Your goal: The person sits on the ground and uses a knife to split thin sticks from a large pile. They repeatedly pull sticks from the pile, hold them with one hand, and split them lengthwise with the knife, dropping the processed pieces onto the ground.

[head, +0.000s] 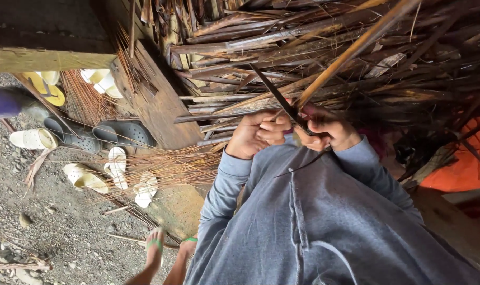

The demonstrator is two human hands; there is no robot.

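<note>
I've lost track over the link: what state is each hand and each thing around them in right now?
left hand: closed on the dark leaf strip.
right hand: closed, pinching the same strip.
dark leaf strip: held taut, slanting up-left between the hands.
dried palm leaves: piled loosely in front.
thin midribs: stripped, lying bundled on the ground.
sandals: off, scattered on the gravel.

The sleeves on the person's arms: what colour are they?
Grey-blue, plain, seen in the head view: the sleeves run up to both hands.
</note>
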